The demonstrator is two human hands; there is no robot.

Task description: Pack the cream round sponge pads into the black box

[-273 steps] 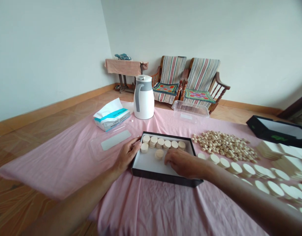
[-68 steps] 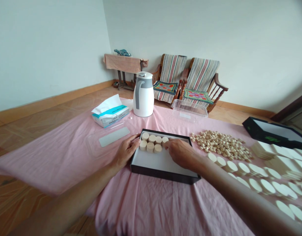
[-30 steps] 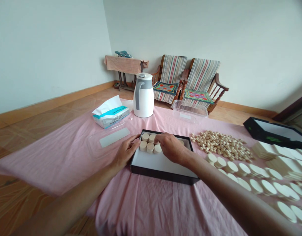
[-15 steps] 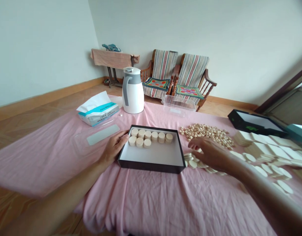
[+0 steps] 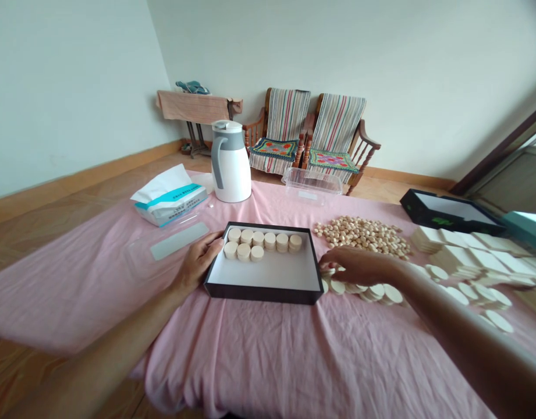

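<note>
My left hand [image 5: 201,259] grips the left wall of a shallow black box [image 5: 268,293] with a white inside, thumb over the rim. Round pale wooden discs [image 5: 270,240] stand in short stacks in the box, one full row along the back and a shorter row before it at the left. At the box's right side, my right hand [image 5: 348,263] reaches down with curled fingers closed at the edge of a pile of loose wooden discs [image 5: 375,293]. A disc shows under its fingertips; the palm hides part of the pile.
Small wooden beads [image 5: 364,234] lie heaped behind my right hand. Stacked square wooden pieces [image 5: 462,260] and a black lid [image 5: 451,212] are at the right. A white kettle [image 5: 238,171], tissue pack [image 5: 169,201] and clear plastic container [image 5: 311,185] stand at the back.
My right hand has moved left and down to the discs beside the box, and its fingers have closed. The view has shifted slightly; my left hand stays on the box.
</note>
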